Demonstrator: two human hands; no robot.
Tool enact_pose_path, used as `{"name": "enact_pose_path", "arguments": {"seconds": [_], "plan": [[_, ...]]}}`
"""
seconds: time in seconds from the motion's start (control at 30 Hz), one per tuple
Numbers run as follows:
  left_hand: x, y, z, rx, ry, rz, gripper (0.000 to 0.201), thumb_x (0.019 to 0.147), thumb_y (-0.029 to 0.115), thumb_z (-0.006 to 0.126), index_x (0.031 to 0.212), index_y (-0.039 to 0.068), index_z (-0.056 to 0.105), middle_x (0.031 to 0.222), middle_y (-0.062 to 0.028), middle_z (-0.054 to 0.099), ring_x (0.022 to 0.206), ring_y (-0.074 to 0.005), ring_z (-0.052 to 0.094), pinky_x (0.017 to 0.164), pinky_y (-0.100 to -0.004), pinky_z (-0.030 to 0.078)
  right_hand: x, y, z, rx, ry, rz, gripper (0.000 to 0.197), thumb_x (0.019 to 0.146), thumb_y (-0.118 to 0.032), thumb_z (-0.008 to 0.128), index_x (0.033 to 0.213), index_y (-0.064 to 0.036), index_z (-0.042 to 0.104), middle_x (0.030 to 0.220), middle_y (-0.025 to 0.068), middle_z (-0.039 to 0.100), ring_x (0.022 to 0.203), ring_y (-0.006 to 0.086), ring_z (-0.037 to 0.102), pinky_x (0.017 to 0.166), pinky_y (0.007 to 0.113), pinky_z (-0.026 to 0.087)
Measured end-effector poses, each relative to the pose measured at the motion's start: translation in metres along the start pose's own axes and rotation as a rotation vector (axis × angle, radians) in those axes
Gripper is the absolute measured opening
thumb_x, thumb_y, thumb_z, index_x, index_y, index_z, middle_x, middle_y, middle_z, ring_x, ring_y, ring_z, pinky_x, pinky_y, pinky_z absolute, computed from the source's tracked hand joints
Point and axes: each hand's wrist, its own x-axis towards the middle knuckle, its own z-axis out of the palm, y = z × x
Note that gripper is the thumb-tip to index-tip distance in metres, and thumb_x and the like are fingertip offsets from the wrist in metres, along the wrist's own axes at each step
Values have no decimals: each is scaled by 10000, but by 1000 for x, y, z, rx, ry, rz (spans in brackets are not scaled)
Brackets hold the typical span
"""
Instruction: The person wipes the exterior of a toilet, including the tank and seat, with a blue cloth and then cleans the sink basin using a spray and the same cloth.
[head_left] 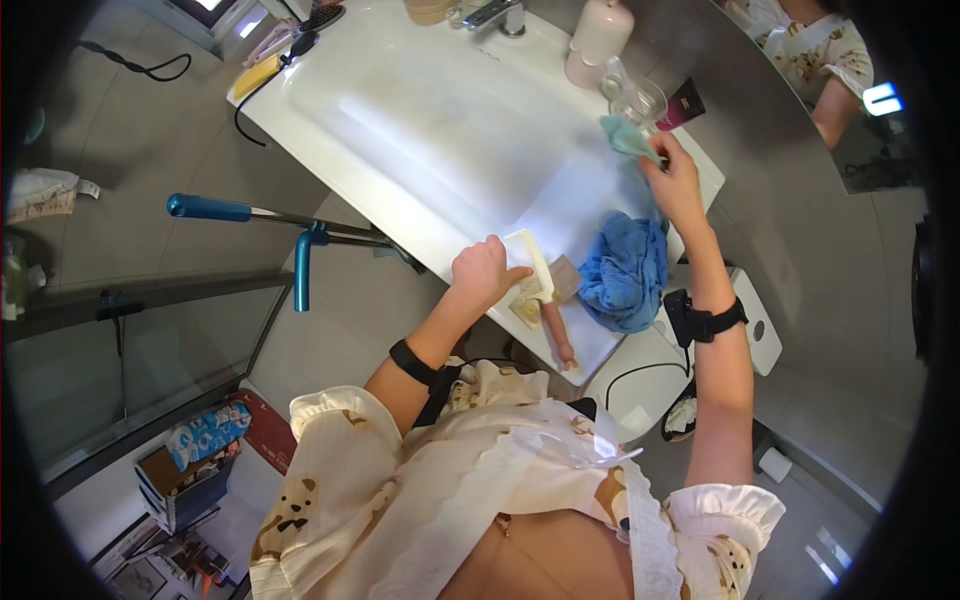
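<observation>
Right hand (676,182) pinches a green cloth (628,137), near the far right corner of the sink (372,193). Left hand (484,272) is curled up over the sink's front edge, thumb by a white comb (538,268); I can't tell if it holds it. The comb's brown handle points to the sink's near right corner. A blue towel (625,270) is bunched up at the sink's right end. A clear cup (640,100) and a pink bottle (600,42) sit along the sink's back edge.

Grey tile flr (130,130), grey wall (835,265), mirror (860,150) upper R, wht toilet (640,390) lower R, glass panel (170,345) L
</observation>
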Motion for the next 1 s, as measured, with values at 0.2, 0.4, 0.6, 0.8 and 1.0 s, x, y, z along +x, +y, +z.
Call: {"name": "enact_pose_path", "arguments": {"seconds": [0.2,0.4,0.6,0.8,1.0], "plan": [[7,-39,-12,-158,127,14,516,725,428,671,882,-45,539,677,-190,600,608,-327,601,575,-386,472,40,-16,124,-82,-232,-372,407,733,-179,630,1114,-93,512,1214,172,474,1120,317,455,886,418,392],[4,-67,-18,-400,186,-1,406,754,319,676,908,-35,552,581,-116,584,548,-256,583,539,-339,452,63,-15,223,-372,-622,253,817,716,-529,600,1385,-305,189,1469,122,-28,1323,426,-27,949,679,169],[20,-92,-28,-605,361,-3,317,770,248,667,897,-27,574,563,-93,574,513,-189,560,525,-293,442,56,-11,290,-589,-717,-66,817,711,-532,603,1382,-352,174,1472,107,23,1347,345,26,977,665,100],[56,-97,-48,-917,411,-58,321,796,252,633,917,-37,560,667,-115,590,627,-199,576,569,-322,452,76,30,288,-669,-309,155,630,776,-326,572,1338,-338,289,1450,102,157,1344,263,122,981,644,137],[127,-110,-45,-1434,260,-340,427,869,328,521,1152,21,430,1195,-129,441,1080,-192,436,892,-371,398,75,2,312,-524,-496,-406,417,752,-229,577,1159,-210,489,1297,147,356,1217,333,319,911,523,314]]}}
